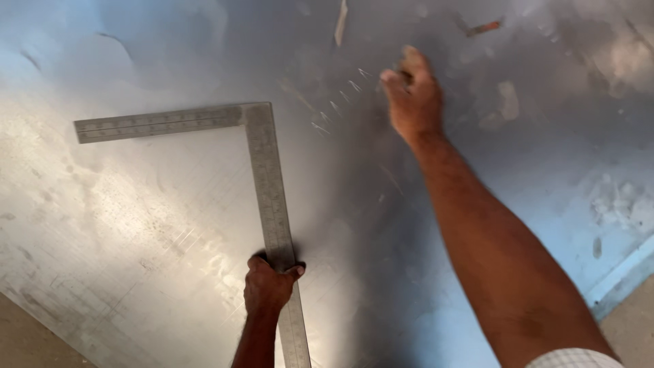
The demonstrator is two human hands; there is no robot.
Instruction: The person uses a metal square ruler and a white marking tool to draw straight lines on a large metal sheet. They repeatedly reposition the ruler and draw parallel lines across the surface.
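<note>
A large steel framing square (pixel 262 160) lies flat on a big grey metal sheet (pixel 136 225). Its long arm runs toward me and its short arm points left. My left hand (pixel 269 285) grips the long arm near its lower end and presses it onto the sheet. My right hand (pixel 412 95) is stretched out to the far side of the sheet, fingers curled around something small and dark that is mostly hidden. Short bright scratch marks (pixel 337 102) show on the metal just left of that hand.
The sheet's edge runs diagonally at the lower left over a tan floor (pixel 34 341). A pale blue border (pixel 623 279) and more floor show at the lower right. A small reddish object (pixel 484 27) lies near the top right.
</note>
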